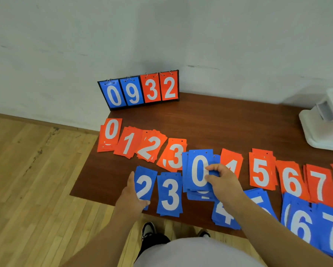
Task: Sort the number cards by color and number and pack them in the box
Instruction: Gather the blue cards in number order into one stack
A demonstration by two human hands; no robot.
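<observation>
Blue 0 stack (197, 170) pinched in right hand (222, 182); left hand (132, 195) flat against blue 2 pile (145, 182). Sorting; next, probably lay 0s leftward.

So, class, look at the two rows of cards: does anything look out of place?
Yes. The blue 0 stack, gripped by the right hand, sits up in the red row, overlapping the red 3 pile and red 4 pile. The red 2 pile is fanned askew.

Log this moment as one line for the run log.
phase: sorting | right hand: grips blue 0 stack | left hand: touches blue 2 pile
</observation>
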